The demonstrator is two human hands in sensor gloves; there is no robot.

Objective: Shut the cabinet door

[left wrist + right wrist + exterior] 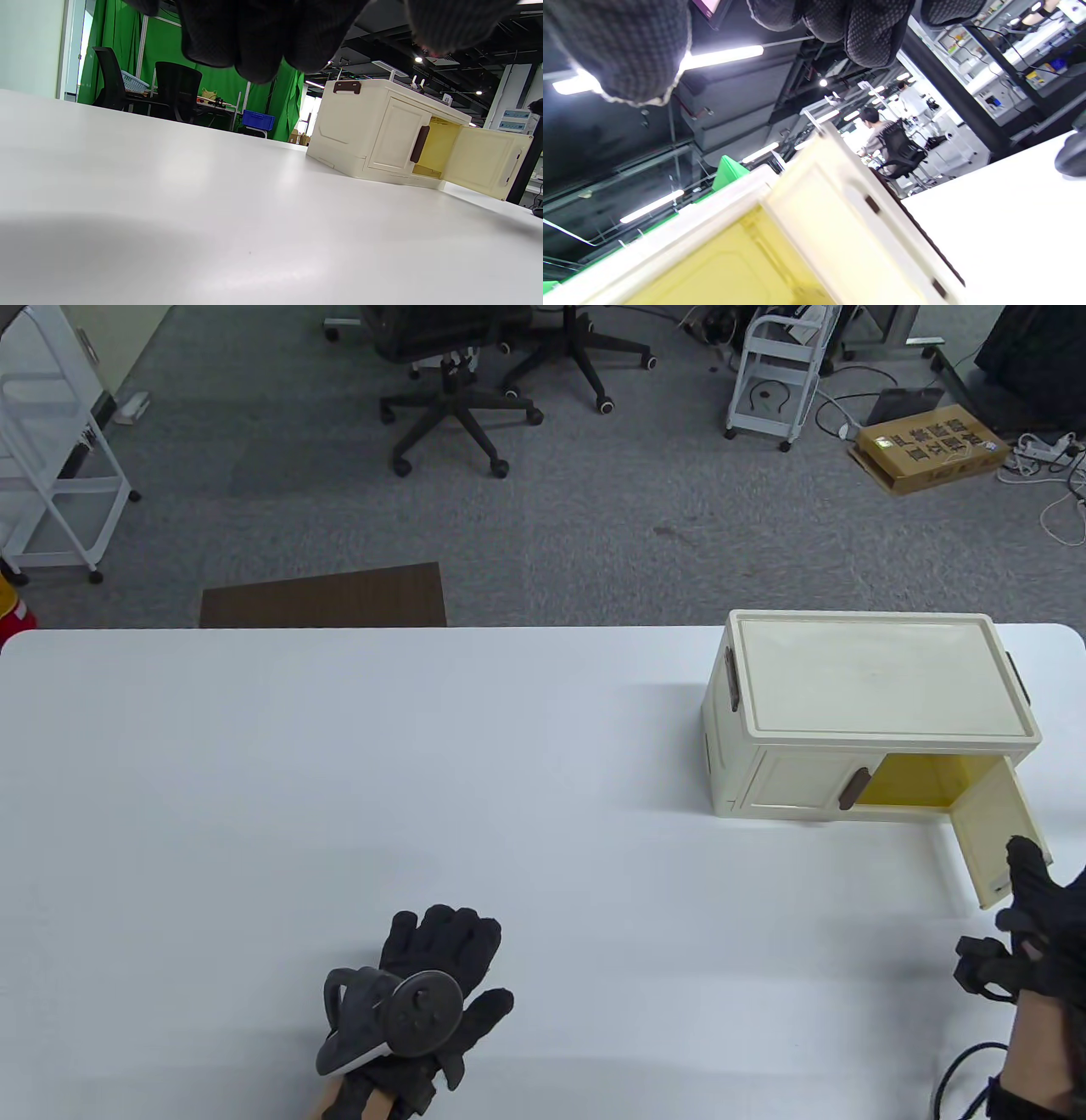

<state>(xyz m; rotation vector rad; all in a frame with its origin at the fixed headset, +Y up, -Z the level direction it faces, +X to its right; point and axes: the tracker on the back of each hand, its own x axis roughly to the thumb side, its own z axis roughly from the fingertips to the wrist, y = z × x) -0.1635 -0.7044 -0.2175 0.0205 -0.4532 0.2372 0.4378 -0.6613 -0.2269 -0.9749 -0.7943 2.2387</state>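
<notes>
1. Table view: cream plastic cabinet (865,712), boxy with a flat recessed lid, sits on the smooth white table (424,780) far ahead of the left hand and just ahead of the right one. Its left door (802,783) is shut, with a dark brown handle (853,789) at its edge. The right door (1001,831) is swung out toward the right hand, showing a yellow interior (920,785).
2. Same view: left hand (433,984) in a black knit glove lies flat, palm down on the table, fingers spread loosely, grasping nothing, well apart from the cabinet. A grey round tracker (386,1014) is strapped to its back.
3. Same view: right hand (1039,916) in a black glove is at the free edge of the open door, fingertips up against it. Can't tell whether it grips the edge or only touches it.
4. Left wrist view: knit fingertips (254,42) hang relaxed over the glossy table (169,212). Cabinet (360,127) is ahead and to the right, panelled door closed with its brown handle (420,144), other door (483,167) open wide.
5. Right wrist view: dotted-grip fingers (869,34) hang over the open door (848,228), seen close. Smooth cream panel, yellow interior (725,267) beside it. Contact isn't visible here.
</notes>
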